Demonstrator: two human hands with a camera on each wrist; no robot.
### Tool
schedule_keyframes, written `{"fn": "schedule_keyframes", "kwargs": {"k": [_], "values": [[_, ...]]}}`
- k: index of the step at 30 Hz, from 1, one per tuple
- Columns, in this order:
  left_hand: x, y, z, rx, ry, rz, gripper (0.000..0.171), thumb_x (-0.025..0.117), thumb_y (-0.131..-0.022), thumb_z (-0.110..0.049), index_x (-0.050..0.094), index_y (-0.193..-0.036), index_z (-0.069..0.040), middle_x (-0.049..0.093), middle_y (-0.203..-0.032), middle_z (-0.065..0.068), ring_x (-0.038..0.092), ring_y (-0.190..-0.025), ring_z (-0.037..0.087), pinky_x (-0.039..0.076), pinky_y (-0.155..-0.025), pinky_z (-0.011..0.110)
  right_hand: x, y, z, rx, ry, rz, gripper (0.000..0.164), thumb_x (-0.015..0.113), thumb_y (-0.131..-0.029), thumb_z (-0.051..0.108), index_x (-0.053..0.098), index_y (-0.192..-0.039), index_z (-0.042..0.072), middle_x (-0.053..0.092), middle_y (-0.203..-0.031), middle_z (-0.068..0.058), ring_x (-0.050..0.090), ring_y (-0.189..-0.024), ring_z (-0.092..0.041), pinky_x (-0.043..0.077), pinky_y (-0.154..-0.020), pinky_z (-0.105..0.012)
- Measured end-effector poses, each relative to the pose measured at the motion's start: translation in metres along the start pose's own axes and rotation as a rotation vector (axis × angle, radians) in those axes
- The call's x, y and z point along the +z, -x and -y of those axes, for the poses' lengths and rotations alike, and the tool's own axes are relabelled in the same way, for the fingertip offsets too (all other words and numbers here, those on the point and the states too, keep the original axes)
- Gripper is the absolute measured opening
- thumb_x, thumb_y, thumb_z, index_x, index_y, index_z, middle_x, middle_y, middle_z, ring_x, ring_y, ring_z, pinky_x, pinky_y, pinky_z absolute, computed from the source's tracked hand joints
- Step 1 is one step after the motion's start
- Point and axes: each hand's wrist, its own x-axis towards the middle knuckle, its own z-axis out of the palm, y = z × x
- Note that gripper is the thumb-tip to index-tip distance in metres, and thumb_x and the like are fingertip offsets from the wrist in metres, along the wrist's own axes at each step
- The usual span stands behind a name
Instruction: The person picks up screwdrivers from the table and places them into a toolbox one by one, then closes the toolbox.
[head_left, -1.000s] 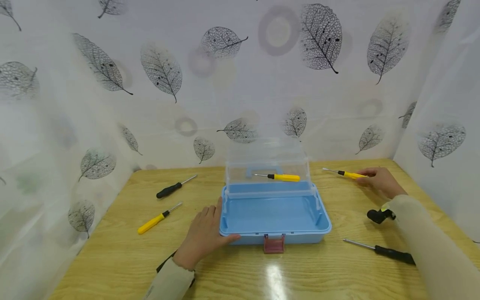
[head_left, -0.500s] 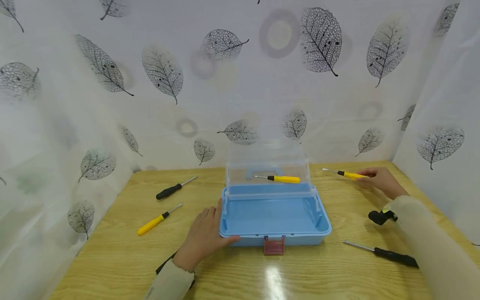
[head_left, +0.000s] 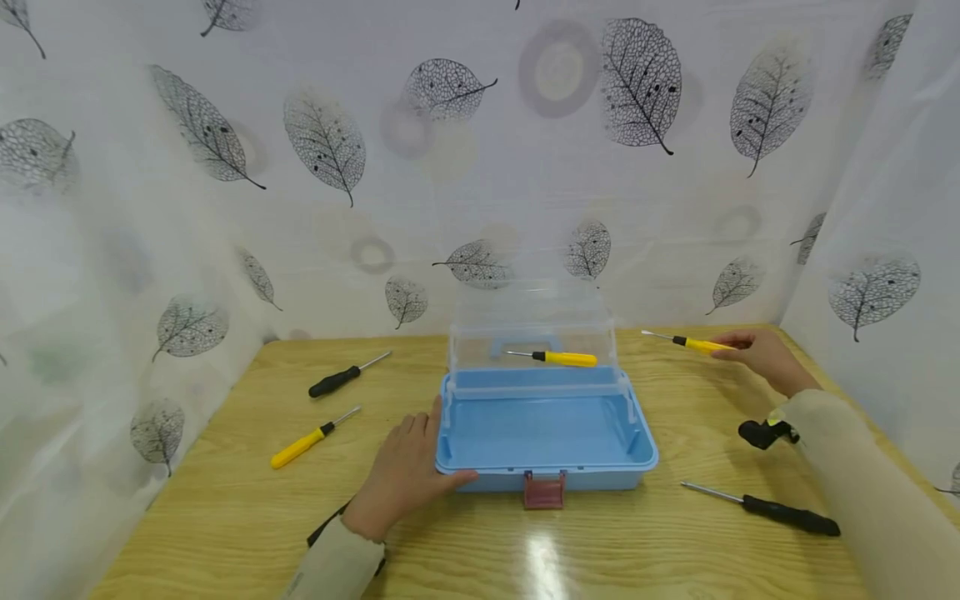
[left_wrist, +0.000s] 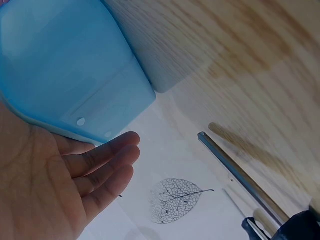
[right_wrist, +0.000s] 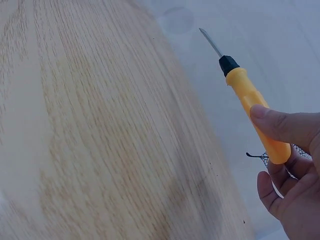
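On the right of the table, my right hand (head_left: 765,358) pinches a yellow-handled screwdriver (head_left: 701,344) near the handle's end. In the right wrist view the thumb presses on the yellow handle (right_wrist: 257,117), and the shaft points away from the hand. My left hand (head_left: 405,475) rests against the left end of a light blue toolbox (head_left: 543,429), its thumb along the front rim. The left wrist view shows its fingers (left_wrist: 107,175) extended beside the blue wall. The toolbox's clear lid (head_left: 532,312) stands raised. Another yellow screwdriver (head_left: 568,359) appears at the lid; whether behind or against it I cannot tell.
Left of the box lie a black screwdriver (head_left: 335,382) and a yellow screwdriver (head_left: 300,448). A black screwdriver (head_left: 791,515) lies at the front right, by the right sleeve. A pink latch (head_left: 543,492) hangs at the box's front. A leaf-print curtain (head_left: 480,167) surrounds the table.
The right hand has raised the yellow screwdriver slightly above the table, its shadow now showing beneath. The left hand stays on the toolbox. The head view has shifted a little.
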Motion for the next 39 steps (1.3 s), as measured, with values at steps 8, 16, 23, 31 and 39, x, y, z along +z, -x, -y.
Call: {"fn": "schedule_keyframes", "kwargs": {"k": [8, 16, 23, 31, 39], "values": [[0.01, -0.002, 0.006, 0.004, -0.025, -0.022, 0.117, 0.053, -0.069, -0.081, 0.024, -0.147, 0.002, 0.058, -0.117, 0.018, 0.056, -0.106, 0.031, 0.049, -0.089, 0.044, -0.007, 0.006, 0.012, -0.003, 0.026, 0.013, 0.054, 0.061, -0.091, 0.034, 0.055, -0.122, -0.01, 0.062, -0.111, -0.015, 0.049, -0.076, 0.012, 0.052, -0.075, -0.028], [0.007, -0.002, 0.005, 0.005, -0.036, -0.008, 0.116, 0.053, -0.07, -0.081, 0.026, -0.146, 0.003, 0.058, -0.118, 0.018, 0.056, -0.107, 0.031, 0.049, -0.089, 0.043, -0.012, 0.006, 0.012, -0.037, 0.076, 0.003, 0.052, 0.061, -0.091, 0.035, 0.057, -0.123, -0.006, 0.06, -0.114, -0.017, 0.052, -0.077, 0.005, 0.048, -0.069, -0.019], [-0.002, 0.0, 0.0, 0.016, -0.042, -0.011, 0.114, 0.055, -0.071, -0.077, 0.027, -0.145, 0.004, 0.058, -0.117, 0.019, 0.056, -0.106, 0.031, 0.049, -0.088, 0.043, -0.017, 0.005, 0.014, -0.053, 0.064, -0.013, 0.052, 0.064, -0.088, 0.034, 0.06, -0.12, -0.006, 0.063, -0.096, 0.006, 0.054, -0.074, 0.004, 0.05, -0.067, -0.02], [-0.013, 0.002, -0.006, 0.01, -0.022, 0.001, 0.111, 0.061, -0.072, -0.071, 0.027, -0.145, 0.005, 0.058, -0.116, 0.021, 0.056, -0.106, 0.032, 0.049, -0.088, 0.044, -0.018, 0.015, 0.034, -0.113, 0.029, -0.04, 0.046, 0.066, -0.088, 0.03, 0.061, -0.118, -0.005, 0.056, -0.084, 0.029, 0.057, -0.072, 0.003, 0.05, -0.064, -0.019], [-0.013, 0.002, -0.006, 0.01, -0.02, 0.007, 0.111, 0.06, -0.072, -0.072, 0.027, -0.145, 0.005, 0.058, -0.116, 0.021, 0.056, -0.106, 0.033, 0.049, -0.089, 0.044, -0.017, 0.024, 0.058, -0.157, 0.031, -0.053, 0.042, 0.066, -0.088, 0.028, 0.063, -0.116, -0.003, 0.055, -0.087, 0.028, 0.057, -0.073, 0.004, 0.051, -0.063, -0.019]]}}
